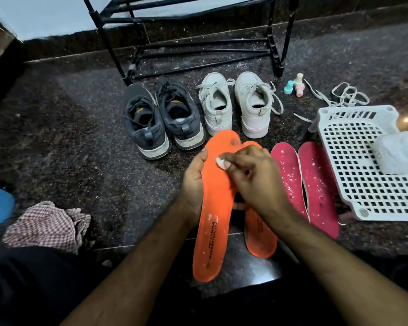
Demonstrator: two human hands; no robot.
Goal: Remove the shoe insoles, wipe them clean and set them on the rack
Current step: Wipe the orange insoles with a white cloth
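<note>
On speckled stone, flat orange insole [216,203]

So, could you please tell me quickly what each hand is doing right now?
Left hand: grips the orange insole by its edge.
Right hand: pinches a small white wipe against that insole.

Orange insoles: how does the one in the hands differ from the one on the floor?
The held orange insole is gripped along its edge by the left hand, while the right hand pinches a small white wad against it; the other orange insole lies untouched on the floor. The held one shows fully; the other is partly hidden. Both share colour, printed text.
</note>
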